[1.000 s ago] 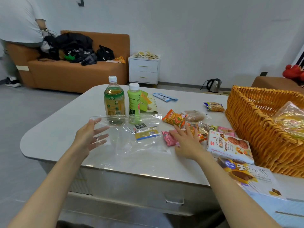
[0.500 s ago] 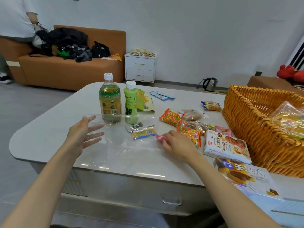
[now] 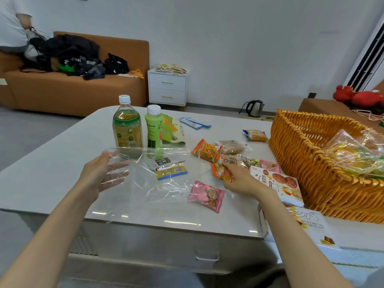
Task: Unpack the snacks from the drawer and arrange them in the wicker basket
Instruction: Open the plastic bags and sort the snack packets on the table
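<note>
The left hand (image 3: 99,175) has its fingers spread wide and straight against the edge of a clear plastic bag (image 3: 135,188) lying on the worktop (image 3: 52,163). The right hand (image 3: 243,179) pinches a small orange snack packet (image 3: 222,173) with curled fingers, just beside a biscuit box (image 3: 279,182). A pink packet (image 3: 206,196) lies flat near that hand. The wicker basket (image 3: 301,163) stands to the right, holding wrapped snacks.
</note>
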The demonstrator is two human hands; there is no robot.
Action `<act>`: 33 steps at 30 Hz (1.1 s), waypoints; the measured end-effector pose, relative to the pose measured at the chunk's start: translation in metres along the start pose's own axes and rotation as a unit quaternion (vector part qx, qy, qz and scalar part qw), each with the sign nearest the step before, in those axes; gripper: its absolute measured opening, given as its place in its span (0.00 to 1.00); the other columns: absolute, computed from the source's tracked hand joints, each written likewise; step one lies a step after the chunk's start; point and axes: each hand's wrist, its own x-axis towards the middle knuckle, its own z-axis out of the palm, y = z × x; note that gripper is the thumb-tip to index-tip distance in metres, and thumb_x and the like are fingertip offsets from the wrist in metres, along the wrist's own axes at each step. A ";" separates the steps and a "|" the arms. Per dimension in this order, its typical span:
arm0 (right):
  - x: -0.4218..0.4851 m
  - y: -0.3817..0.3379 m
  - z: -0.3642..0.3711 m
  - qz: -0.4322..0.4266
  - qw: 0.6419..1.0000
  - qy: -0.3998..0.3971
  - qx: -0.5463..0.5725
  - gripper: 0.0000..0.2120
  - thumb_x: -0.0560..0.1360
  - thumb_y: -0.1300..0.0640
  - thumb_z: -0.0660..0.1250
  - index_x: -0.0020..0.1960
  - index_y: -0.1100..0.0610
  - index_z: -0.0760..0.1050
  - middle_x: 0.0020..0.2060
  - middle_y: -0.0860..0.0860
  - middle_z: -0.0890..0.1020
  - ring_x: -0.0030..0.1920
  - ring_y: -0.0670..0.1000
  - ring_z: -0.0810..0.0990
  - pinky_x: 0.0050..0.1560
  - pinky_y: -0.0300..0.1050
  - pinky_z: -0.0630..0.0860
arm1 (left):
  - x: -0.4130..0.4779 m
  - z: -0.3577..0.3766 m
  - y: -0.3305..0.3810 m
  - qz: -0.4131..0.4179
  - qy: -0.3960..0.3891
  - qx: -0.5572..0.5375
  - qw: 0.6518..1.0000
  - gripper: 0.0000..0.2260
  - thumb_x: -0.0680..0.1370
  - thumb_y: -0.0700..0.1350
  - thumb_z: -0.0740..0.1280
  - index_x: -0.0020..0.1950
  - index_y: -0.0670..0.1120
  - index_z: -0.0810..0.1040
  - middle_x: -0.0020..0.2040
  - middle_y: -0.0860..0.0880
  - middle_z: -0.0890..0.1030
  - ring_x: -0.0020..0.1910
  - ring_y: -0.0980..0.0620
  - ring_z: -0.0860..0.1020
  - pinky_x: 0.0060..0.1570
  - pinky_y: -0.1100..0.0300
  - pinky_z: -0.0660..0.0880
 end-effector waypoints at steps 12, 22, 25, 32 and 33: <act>0.008 -0.027 -0.015 0.021 0.986 0.155 0.055 0.29 0.69 0.40 0.72 0.60 0.54 0.65 0.48 0.48 0.78 0.47 0.52 0.79 0.48 0.51 0.77 | -0.001 0.027 0.010 0.001 -0.017 -0.020 1.000 0.16 0.84 0.54 0.52 0.49 0.51 0.77 0.48 0.48 0.84 0.43 0.48 0.82 0.40 0.57 0.81; 0.111 -0.048 -0.038 0.047 0.994 0.101 0.015 0.30 0.69 0.37 0.70 0.57 0.61 0.74 0.51 0.56 0.71 0.48 0.53 0.71 0.42 0.42 0.67 | 0.026 0.023 0.012 0.013 -0.006 -0.017 1.000 0.16 0.84 0.54 0.52 0.52 0.52 0.78 0.46 0.48 0.85 0.45 0.48 0.83 0.42 0.57 0.78; 0.111 -0.047 -0.028 0.053 0.996 0.021 -0.068 0.20 0.82 0.42 0.53 0.59 0.57 0.72 0.58 0.61 0.71 0.58 0.58 0.71 0.55 0.48 0.65 | 0.032 0.017 0.010 0.015 0.003 -0.024 1.000 0.15 0.84 0.54 0.52 0.56 0.51 0.77 0.45 0.48 0.85 0.45 0.48 0.83 0.39 0.57 0.78; 0.118 -0.047 -0.027 0.094 0.988 -0.026 -0.116 0.35 0.71 0.30 0.62 0.62 0.59 0.71 0.66 0.60 0.71 0.71 0.63 0.60 0.67 0.56 0.60 | 0.043 0.007 0.010 0.016 0.006 -0.029 0.999 0.16 0.83 0.55 0.55 0.61 0.51 0.77 0.47 0.50 0.85 0.47 0.47 0.83 0.42 0.56 0.78; 0.119 -0.046 -0.024 0.096 0.986 -0.016 -0.133 0.35 0.67 0.28 0.65 0.55 0.58 0.72 0.63 0.59 0.72 0.69 0.62 0.61 0.65 0.55 0.62 | 0.042 0.008 0.008 0.014 0.004 -0.032 0.999 0.16 0.83 0.55 0.54 0.62 0.51 0.77 0.47 0.50 0.85 0.47 0.47 0.82 0.43 0.56 0.78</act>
